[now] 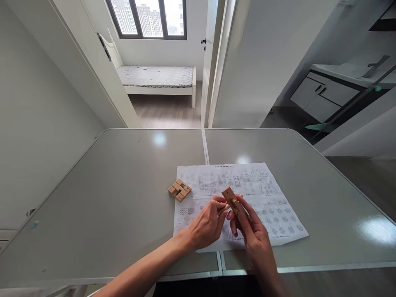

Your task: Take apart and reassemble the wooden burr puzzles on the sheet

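My right hand [255,233] is gripping a long, flat-sided bar of warm brown wood [228,194], its squared end pointing up and away from me, a small dark mark showing on its face and a recess showing partway along. My left hand [206,220] is pinching a small, paler wooden piece [227,206] just beside the bar; my fingers are hiding most of it, so I cannot tell its full shape or whether the two are touching.

I am holding both above a thin, matt white paper sheet [283,229], which is carrying fine grey printed diagrams, spiky clusters lining up in rows toward its lower right. Across its left edge, a squat, blocky cluster of light brown wooden pieces [178,190] is resting partly on the paper and partly on a smooth, glossy grey bench [139,185]. Its straight bars are leaving squarish gaps, and small dark marks are showing on their faces. The bench is reflecting soft white patches of light, with a narrow pale strip [205,146] running down its middle.
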Demonstrator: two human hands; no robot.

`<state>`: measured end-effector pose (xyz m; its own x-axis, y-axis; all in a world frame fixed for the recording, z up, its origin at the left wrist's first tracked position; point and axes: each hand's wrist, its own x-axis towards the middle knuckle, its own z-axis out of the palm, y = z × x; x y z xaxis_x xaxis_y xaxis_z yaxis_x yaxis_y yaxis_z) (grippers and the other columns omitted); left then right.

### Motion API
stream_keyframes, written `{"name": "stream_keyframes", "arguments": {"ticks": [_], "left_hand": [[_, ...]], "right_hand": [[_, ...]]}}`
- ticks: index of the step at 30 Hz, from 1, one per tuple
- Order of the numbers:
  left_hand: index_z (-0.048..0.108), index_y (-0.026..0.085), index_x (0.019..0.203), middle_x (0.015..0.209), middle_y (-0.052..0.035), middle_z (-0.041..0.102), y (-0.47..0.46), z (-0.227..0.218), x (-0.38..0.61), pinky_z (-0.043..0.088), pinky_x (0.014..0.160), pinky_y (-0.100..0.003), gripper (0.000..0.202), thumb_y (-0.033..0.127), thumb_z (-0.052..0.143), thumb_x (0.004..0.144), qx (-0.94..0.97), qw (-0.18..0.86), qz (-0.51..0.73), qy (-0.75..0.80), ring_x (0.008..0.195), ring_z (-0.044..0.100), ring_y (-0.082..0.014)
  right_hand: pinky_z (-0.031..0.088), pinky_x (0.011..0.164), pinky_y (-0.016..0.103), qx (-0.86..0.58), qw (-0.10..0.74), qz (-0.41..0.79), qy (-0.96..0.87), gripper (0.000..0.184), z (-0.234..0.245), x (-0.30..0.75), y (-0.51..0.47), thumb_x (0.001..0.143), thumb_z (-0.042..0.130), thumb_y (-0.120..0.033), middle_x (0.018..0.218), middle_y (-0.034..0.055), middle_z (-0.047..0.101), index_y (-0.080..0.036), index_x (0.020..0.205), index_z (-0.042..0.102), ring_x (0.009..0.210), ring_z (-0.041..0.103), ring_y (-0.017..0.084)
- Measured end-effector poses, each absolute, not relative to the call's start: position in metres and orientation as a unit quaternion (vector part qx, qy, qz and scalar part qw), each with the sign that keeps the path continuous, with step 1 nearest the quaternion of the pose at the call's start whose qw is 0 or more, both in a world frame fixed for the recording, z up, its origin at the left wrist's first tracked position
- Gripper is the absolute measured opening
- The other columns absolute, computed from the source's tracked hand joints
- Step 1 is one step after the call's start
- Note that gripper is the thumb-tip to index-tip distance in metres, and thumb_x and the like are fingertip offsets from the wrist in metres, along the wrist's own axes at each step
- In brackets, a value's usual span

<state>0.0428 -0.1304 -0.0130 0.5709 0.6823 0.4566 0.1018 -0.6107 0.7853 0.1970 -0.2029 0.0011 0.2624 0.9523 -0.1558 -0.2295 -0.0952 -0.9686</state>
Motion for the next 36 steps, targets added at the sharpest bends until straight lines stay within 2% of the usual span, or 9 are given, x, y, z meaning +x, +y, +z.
{"name": "stream_keyframes", "arguments": {"ticks": [2, 7, 9, 13, 18, 21, 25, 30, 36], "left_hand": [[0.032, 0.027, 0.114, 0.11, -0.0087, 0.062, -0.13, -0.014, 0.043, 0.06, 0.089, -0.043, 0.008, 0.019, 0.033, 0.113, 0.805, 0.365, 0.402, 0.239, 0.113, 0.064, -0.0237], [0.033, 0.026, 0.115, 0.107, -0.0076, 0.06, -0.129, -0.015, 0.041, 0.059, 0.088, -0.043, 0.007, 0.019, 0.033, 0.113, 0.803, 0.363, 0.413, 0.23, 0.112, 0.062, -0.0243], [0.035, 0.026, 0.115, 0.108, -0.0076, 0.059, -0.13, -0.014, 0.04, 0.058, 0.087, -0.042, 0.005, 0.022, 0.034, 0.113, 0.798, 0.369, 0.415, 0.234, 0.108, 0.063, -0.0233], [0.037, 0.025, 0.11, 0.102, -0.0047, 0.059, -0.132, -0.01, 0.037, 0.055, 0.082, -0.037, 0.005, 0.026, 0.034, 0.113, 0.767, 0.408, 0.417, 0.266, 0.092, 0.063, -0.0196], [0.04, 0.024, 0.108, 0.089, -0.0009, 0.06, -0.134, -0.004, 0.039, 0.052, 0.073, -0.033, 0.009, 0.031, 0.038, 0.113, 0.705, 0.462, 0.427, 0.328, 0.071, 0.058, -0.0157], [0.041, 0.025, 0.112, 0.084, 0.0012, 0.06, -0.133, -0.004, 0.041, 0.052, 0.073, -0.032, 0.007, 0.031, 0.043, 0.112, 0.685, 0.458, 0.445, 0.352, 0.071, 0.06, -0.0165], [0.039, 0.026, 0.119, 0.089, 0.0002, 0.063, -0.133, -0.009, 0.041, 0.051, 0.072, -0.03, 0.012, 0.033, 0.046, 0.111, 0.667, 0.485, 0.446, 0.348, 0.074, 0.062, -0.0158], [0.04, 0.027, 0.123, 0.097, -0.0017, 0.061, -0.134, -0.008, 0.041, 0.054, 0.074, -0.031, 0.024, 0.046, 0.048, 0.111, 0.627, 0.558, 0.441, 0.319, 0.078, 0.061, -0.0153], [0.039, 0.025, 0.13, 0.101, -0.0032, 0.06, -0.131, 0.006, 0.043, 0.05, 0.07, -0.029, 0.037, 0.054, 0.049, 0.109, 0.557, 0.668, 0.396, 0.294, 0.076, 0.059, -0.0138]], "right_hand": [[0.053, 0.069, 0.033, -0.556, 0.579, 0.493, -0.336, 0.054, 0.003, 0.195, -0.203, 0.1, 0.067, -0.055, 0.083, 0.0016, 0.068, -0.031, 0.148, 0.062, 0.065, 0.054, 0.017], [0.054, 0.07, 0.034, -0.555, 0.575, 0.506, -0.325, 0.078, 0.008, 0.191, -0.201, 0.099, 0.068, -0.057, 0.079, -0.0014, 0.068, -0.033, 0.164, 0.033, 0.065, 0.056, 0.019], [0.053, 0.07, 0.034, -0.546, 0.572, 0.522, -0.32, 0.082, 0.011, 0.191, -0.199, 0.098, 0.068, -0.059, 0.079, -0.0015, 0.068, -0.03, 0.164, 0.03, 0.065, 0.058, 0.019], [0.053, 0.069, 0.035, -0.545, 0.552, 0.531, -0.341, 0.074, 0.012, 0.192, -0.2, 0.099, 0.066, -0.061, 0.076, -0.0004, 0.066, -0.026, 0.159, 0.039, 0.067, 0.06, 0.021], [0.053, 0.072, 0.036, -0.55, 0.542, 0.509, -0.38, 0.063, 0.004, 0.189, -0.203, 0.102, 0.062, -0.059, 0.084, 0.0015, 0.072, -0.029, 0.154, 0.045, 0.068, 0.059, 0.02], [0.053, 0.07, 0.036, -0.554, 0.529, 0.511, -0.39, 0.061, -0.002, 0.189, -0.203, 0.103, 0.058, -0.062, 0.086, 0.0032, 0.073, -0.026, 0.151, 0.044, 0.067, 0.059, 0.02], [0.053, 0.069, 0.035, -0.559, 0.515, 0.515, -0.396, 0.057, -0.004, 0.193, -0.204, 0.104, 0.056, -0.062, 0.08, 0.0017, 0.072, -0.024, 0.145, 0.046, 0.066, 0.06, 0.02], [0.051, 0.066, 0.033, -0.55, 0.525, 0.519, -0.392, 0.051, -0.001, 0.197, -0.203, 0.103, 0.059, -0.062, 0.08, 0.0014, 0.071, -0.025, 0.135, 0.05, 0.065, 0.06, 0.02], [0.048, 0.064, 0.031, -0.532, 0.557, 0.531, -0.354, 0.041, -0.001, 0.201, -0.202, 0.101, 0.063, -0.061, 0.064, -0.0023, 0.066, -0.025, 0.116, 0.053, 0.061, 0.056, 0.019]]}}
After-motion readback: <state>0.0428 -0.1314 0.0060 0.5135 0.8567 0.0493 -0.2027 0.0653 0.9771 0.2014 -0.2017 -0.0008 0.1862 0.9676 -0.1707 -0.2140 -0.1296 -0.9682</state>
